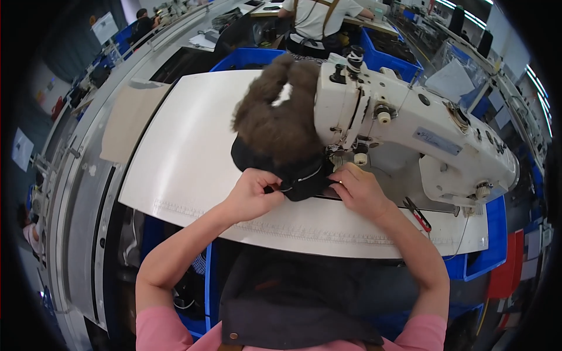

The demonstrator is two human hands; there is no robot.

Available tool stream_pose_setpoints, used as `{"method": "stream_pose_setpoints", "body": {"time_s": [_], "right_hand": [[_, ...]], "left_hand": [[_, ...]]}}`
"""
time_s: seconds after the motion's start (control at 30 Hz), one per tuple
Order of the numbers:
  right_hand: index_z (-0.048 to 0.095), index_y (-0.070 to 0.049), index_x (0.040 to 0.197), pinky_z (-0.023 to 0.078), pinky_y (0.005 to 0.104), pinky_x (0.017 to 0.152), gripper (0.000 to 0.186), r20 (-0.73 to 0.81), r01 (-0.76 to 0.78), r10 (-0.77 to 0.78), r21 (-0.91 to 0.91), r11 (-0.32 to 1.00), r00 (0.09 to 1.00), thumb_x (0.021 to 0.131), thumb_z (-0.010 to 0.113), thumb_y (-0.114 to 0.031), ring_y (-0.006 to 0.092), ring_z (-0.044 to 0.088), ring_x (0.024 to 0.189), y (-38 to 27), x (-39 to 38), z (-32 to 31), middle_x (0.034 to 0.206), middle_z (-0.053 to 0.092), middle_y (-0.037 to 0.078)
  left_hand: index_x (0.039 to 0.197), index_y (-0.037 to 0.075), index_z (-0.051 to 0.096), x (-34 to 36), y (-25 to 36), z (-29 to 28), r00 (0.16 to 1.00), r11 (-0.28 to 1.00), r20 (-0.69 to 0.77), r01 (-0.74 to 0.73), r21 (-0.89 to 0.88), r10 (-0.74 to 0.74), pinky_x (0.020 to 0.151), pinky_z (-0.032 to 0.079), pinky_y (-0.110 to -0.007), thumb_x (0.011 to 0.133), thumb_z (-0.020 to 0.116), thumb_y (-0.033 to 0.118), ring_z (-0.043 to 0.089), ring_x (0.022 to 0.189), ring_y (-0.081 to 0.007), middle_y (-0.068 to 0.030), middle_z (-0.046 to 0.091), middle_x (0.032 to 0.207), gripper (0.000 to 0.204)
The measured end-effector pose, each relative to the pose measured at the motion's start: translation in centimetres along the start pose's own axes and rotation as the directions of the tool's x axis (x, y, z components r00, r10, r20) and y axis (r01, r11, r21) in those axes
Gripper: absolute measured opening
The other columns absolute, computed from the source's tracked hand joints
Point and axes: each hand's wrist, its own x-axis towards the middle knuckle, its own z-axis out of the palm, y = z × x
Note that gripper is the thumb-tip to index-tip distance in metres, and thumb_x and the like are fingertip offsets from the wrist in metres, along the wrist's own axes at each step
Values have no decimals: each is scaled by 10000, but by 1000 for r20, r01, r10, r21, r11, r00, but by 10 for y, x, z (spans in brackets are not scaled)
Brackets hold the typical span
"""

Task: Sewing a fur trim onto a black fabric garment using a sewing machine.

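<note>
A black fabric piece with brown fur [281, 131] lies on the white table, close against the needle end of a white sewing machine [404, 117]. Its black cloth [304, 181] faces me, with a thin pale line across it. My left hand [257, 190] pinches the cloth's near left edge between thumb and fingers. On the other side, my right hand [357, 187] has its fingers closed on the cloth's right edge, just below the needle area. The machine's foot and needle are partly hidden behind the cloth and fingers.
Thread snips [417, 214] with red handles lie right of my right forearm. A ruler strip runs along the near edge of the white table [193, 134]. Blue bins [494, 234] stand around the table. Beyond it, a person in a white shirt [319, 20] sits.
</note>
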Motion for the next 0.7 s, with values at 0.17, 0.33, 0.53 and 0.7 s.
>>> {"method": "stream_pose_setpoints", "body": {"time_s": [0.17,0.33,0.53,0.7], "right_hand": [[661,-48,928,523,352,673,181,21,66,-67,22,998,998,759,723,-27,266,622,784,-21,-13,5,895,627,69],[630,-40,989,527,359,745,230,64,37,-38,21,999,997,787,714,-112,259,617,891,-22,1,11,1038,595,96],[602,-25,1053,516,373,718,308,204,-370,311,409,835,928,824,732,-185,268,611,874,-32,20,20,1100,564,135],[626,-55,1161,460,249,534,309,437,-560,350,641,525,829,863,674,-119,104,551,650,-21,10,4,994,595,47]], "left_hand": [[872,20,639,-17,-58,-19,999,968,-16,29,-250,-34,528,320,-234,703,669,-47,403,581,-11,76,480,621,185],[1113,7,644,-6,-6,-10,991,943,36,-112,-315,129,719,474,-210,709,736,-43,598,779,-55,42,668,835,418],[1200,-36,602,-3,-7,-22,995,1000,103,-6,-18,8,857,509,-252,694,849,17,633,1005,-134,-78,662,1152,565],[1046,-36,687,13,17,-43,990,996,117,-79,41,74,894,530,-295,687,852,3,666,1004,-171,-99,715,1031,397]]}}
